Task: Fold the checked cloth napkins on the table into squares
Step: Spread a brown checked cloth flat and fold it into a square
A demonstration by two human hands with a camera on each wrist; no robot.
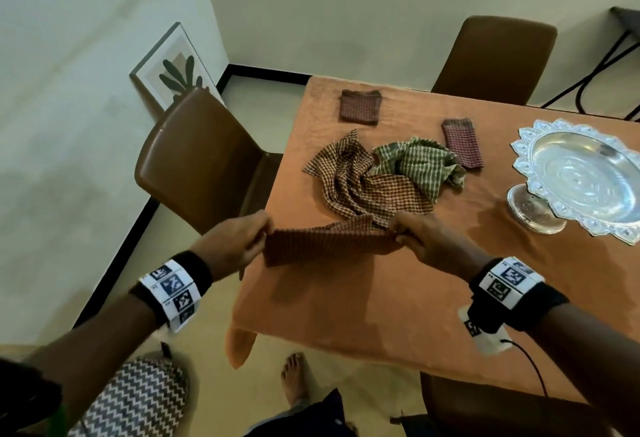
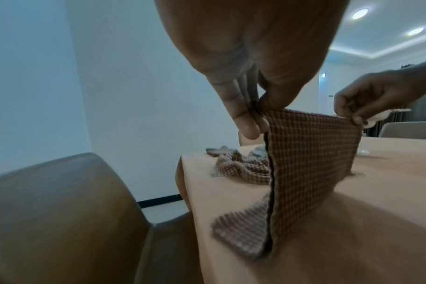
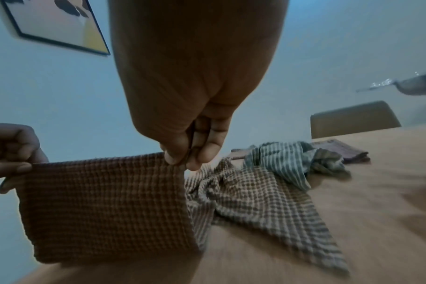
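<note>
Head view: left hand (image 1: 230, 244) and right hand (image 1: 420, 241) each pinch a top corner of a red-brown checked napkin (image 1: 329, 244), hands apart, cloth stretched between them above the near-left part of the counter (image 1: 381, 298).

Left wrist view: thumb and fingers (image 2: 246, 123) nip the corner; napkin hangs doubled, two layers showing along the near edge, lower part trailing onto the counter.

Risks, judged from here:
- Layers may slip out of line when the cloth is laid down, since only the top corners are pinched and the lower edge hangs free. Result would be a skewed rectangle, not a square.
- Held napkin hangs just beside the loose tan checked napkin (image 1: 360, 187); lowering it there could snag or drag that pile.
- Left edge of the cloth sits near the counter's edge; a careless drop might let it slide off.

Look of the cloth: small red-and-dark check, waffle-like weave, soft and limp, top edge nearly straight under tension.

Elsewhere: green checked napkin (image 1: 422, 163) crumpled beside the tan one; two folded napkins (image 1: 360, 107) farther back; silver pedestal tray (image 1: 585, 177) to the right.
</note>
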